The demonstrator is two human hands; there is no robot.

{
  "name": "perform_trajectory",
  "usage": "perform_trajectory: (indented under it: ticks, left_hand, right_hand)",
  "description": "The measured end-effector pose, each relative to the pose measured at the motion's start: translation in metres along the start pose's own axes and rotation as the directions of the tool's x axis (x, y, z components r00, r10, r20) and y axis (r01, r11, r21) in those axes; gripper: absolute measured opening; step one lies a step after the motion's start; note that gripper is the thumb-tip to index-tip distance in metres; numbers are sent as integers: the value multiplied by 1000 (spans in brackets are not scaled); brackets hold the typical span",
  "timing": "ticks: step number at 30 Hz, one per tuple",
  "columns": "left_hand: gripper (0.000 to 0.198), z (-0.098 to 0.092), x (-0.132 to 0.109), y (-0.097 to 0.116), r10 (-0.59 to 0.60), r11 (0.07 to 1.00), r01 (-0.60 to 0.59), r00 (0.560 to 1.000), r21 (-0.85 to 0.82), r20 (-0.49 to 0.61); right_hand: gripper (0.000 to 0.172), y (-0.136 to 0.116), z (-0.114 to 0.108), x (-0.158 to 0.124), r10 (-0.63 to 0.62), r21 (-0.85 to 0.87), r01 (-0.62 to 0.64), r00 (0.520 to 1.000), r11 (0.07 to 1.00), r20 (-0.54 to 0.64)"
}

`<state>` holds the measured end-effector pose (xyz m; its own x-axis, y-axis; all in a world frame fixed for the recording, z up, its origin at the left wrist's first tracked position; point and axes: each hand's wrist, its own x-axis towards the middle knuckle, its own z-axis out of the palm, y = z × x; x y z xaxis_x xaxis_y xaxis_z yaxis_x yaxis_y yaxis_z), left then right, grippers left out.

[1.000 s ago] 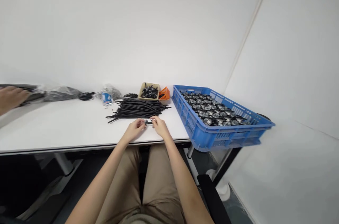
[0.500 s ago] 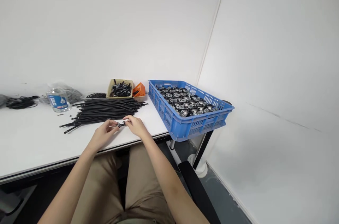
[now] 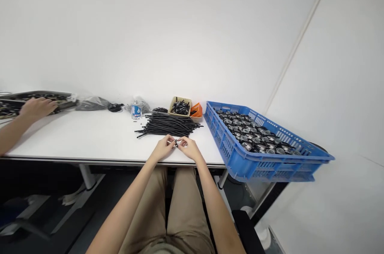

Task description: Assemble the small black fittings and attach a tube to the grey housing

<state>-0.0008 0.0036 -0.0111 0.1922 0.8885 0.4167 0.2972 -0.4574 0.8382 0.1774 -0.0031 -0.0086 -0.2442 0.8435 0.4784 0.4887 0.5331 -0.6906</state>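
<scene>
A small dark part (image 3: 176, 143) is pinched between my two hands, just above the white table near its front edge. My left hand (image 3: 163, 148) grips it from the left, thumb and fingers together. From the other side my right hand (image 3: 189, 149) closes its fingertips on the same part. Its exact kind is too small to make out. Right behind my hands lies a pile of black tubes (image 3: 169, 125), stretched roughly sideways across the table.
A blue crate (image 3: 240, 162) full of black-and-silver round parts stands at the right. Behind the tubes are a yellow bin (image 3: 172, 106), an orange basket (image 3: 196, 109) and a bottle (image 3: 136, 111). At far left, another person's hand (image 3: 39, 108) reaches over a grey tray (image 3: 64, 105).
My view has swung left and a co-worker's hand and tray have come into sight. Both my hands still hold the small dark part, now closer together.
</scene>
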Motion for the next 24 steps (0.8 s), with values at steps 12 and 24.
perform_trajectory:
  ticks: [12,24]
  left_hand:
    - [26,-1,-1,0,-13,999,11,999,-50,-46]
    - [20,-2,0,-3,52,997,-50,997,-51,56]
  right_hand:
    - [17,-1,0,-1,-46,0,46,999,999,-3]
    - [14,-1,0,-1,-46,-51,48,998,998,30]
